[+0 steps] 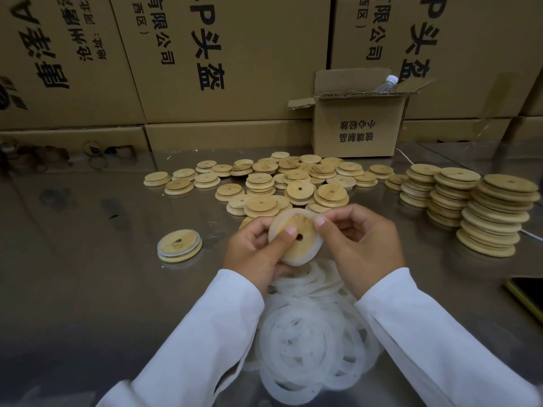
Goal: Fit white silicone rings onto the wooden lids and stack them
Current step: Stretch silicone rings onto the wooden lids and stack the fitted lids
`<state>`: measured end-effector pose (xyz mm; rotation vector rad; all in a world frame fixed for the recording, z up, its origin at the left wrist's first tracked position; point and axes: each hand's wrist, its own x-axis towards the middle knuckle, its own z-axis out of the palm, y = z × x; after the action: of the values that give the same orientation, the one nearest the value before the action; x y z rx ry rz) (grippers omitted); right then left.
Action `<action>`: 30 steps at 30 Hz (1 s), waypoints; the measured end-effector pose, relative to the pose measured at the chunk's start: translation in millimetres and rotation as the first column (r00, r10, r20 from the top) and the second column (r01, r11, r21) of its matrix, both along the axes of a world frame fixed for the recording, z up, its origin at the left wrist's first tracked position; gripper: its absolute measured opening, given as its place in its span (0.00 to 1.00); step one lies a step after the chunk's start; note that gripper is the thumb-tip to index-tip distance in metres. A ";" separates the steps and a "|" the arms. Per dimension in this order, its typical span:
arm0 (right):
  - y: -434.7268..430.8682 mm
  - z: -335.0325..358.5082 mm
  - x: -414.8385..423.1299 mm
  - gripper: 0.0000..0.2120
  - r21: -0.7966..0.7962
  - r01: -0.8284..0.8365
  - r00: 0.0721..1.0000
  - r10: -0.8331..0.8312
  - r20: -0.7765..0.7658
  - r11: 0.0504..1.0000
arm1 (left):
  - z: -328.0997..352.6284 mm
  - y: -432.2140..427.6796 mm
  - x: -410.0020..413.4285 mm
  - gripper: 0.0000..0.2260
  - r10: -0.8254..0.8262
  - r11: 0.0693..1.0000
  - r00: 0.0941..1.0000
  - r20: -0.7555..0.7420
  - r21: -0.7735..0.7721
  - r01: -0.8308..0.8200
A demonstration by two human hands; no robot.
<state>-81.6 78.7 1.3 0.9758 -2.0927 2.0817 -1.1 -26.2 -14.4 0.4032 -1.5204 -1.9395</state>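
Currently both hands are meeting just below the middle of the view, holding one wooden lid (299, 249) between them. The left hand (255, 254) is gripping the lid from its 8 o'clock side, with fingers curled behind it and the thumb lying across the face beside the centre hole. The right hand (361, 245) is pinching the white silicone ring (295, 212) at the lid's 1 o'clock edge, thumb and forefinger closed on it. The ring is running round the lid's rim; whether it is fully seated under the right thumb I cannot tell. White sleeves (205, 333) are covering both forearms.

Directly beneath the hands, at 6 o'clock, a loose pile of rings (308, 345) is lying on the steel table (88, 304). At 9 o'clock from the held lid, well apart, a single ringed lid (179, 245) is resting flat. At 12 o'clock a heap of bare lids (282, 177) is spreading across the table, some overlapping. Toward 2 o'clock, three stacks of lids (496, 215) are standing side by side. At 4 o'clock, at the view's edge, a dark flat object (526, 295) with a yellow rim is lying on the table.

Behind the heap, a small open carton (358, 127) is holding a clear bottle (388, 83), and large printed cartons (205, 54) are forming the back wall.
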 end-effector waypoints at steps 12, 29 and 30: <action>-1.6 -6.0 0.3 0.07 0.035 0.075 0.993 -0.072 -0.092 0.997 | -1.8 -5.2 -1.6 0.11 0.011 1.000 1.000 -0.009 -0.020 -0.011; 3.9 7.0 -14.3 0.10 0.130 -0.095 0.992 0.084 0.090 0.987 | 7.5 -4.4 4.7 0.07 0.055 0.963 0.994 0.090 -0.267 -0.029; 3.6 7.3 -13.2 0.10 0.127 -0.103 0.992 0.093 0.089 0.987 | 7.5 -5.0 5.2 0.07 0.062 0.966 0.994 0.088 -0.256 -0.038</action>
<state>-94.8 82.3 8.6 1.0461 -2.2930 2.0864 4.1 -31.2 -6.9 0.4221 -1.7768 -1.6794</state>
